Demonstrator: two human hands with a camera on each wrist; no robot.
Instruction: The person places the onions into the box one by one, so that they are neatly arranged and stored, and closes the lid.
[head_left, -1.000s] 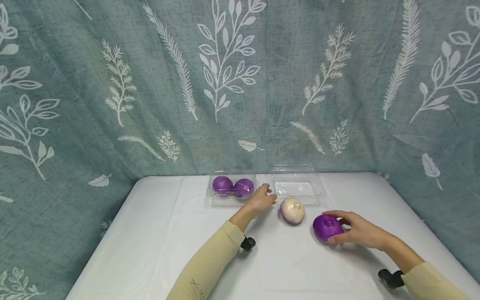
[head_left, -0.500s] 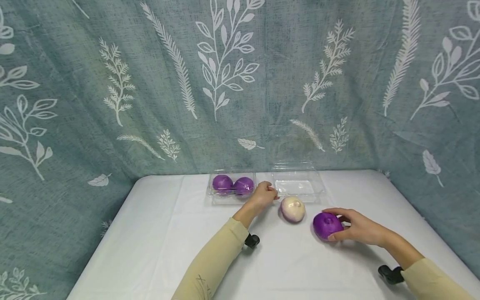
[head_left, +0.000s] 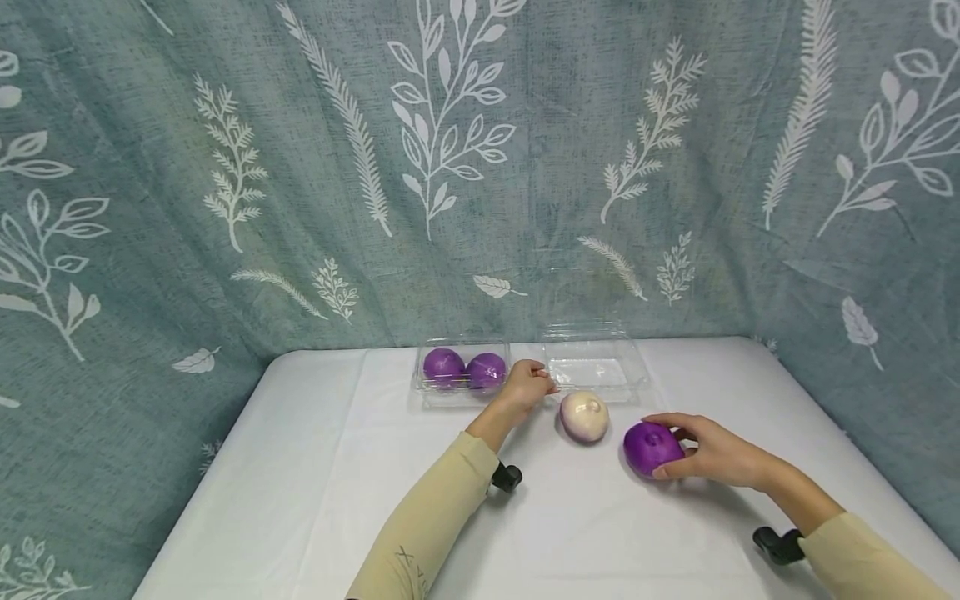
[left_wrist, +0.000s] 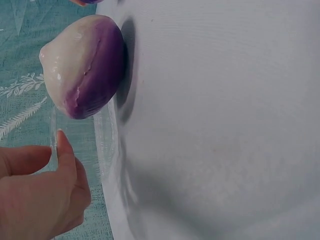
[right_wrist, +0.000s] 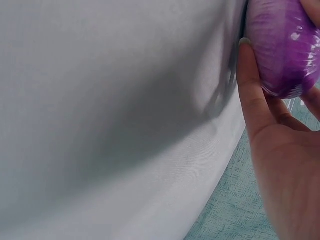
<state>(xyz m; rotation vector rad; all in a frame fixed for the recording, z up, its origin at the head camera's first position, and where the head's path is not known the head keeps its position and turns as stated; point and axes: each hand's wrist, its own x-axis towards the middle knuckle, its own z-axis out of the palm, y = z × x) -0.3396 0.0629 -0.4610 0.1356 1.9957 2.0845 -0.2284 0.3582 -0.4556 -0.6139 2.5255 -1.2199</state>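
My left hand (head_left: 527, 387) pinches the near left edge of an open clear plastic container (head_left: 596, 398) between thumb and fingers; in the left wrist view my left hand (left_wrist: 45, 185) holds that thin rim upright. Just right of these fingertips sits a white-and-purple onion (head_left: 584, 417), touching or nearly touching the container's front. My right hand (head_left: 712, 450) grips a glossy purple onion (head_left: 651, 449) that rests on the table, fingers over its far side and thumb at the near side. The right wrist view shows this purple onion (right_wrist: 280, 45) partly cut off.
To the left stands a second clear container (head_left: 457, 402), its lid down over two purple onions (head_left: 444, 367). Both containers are near the back edge of the white-covered table (head_left: 300, 475). A patterned green curtain (head_left: 337, 167) hangs right behind.
My left hand has moved slightly right, and its fingers have closed from spread to a pinch on the container's edge. The right hand stays on the purple onion.
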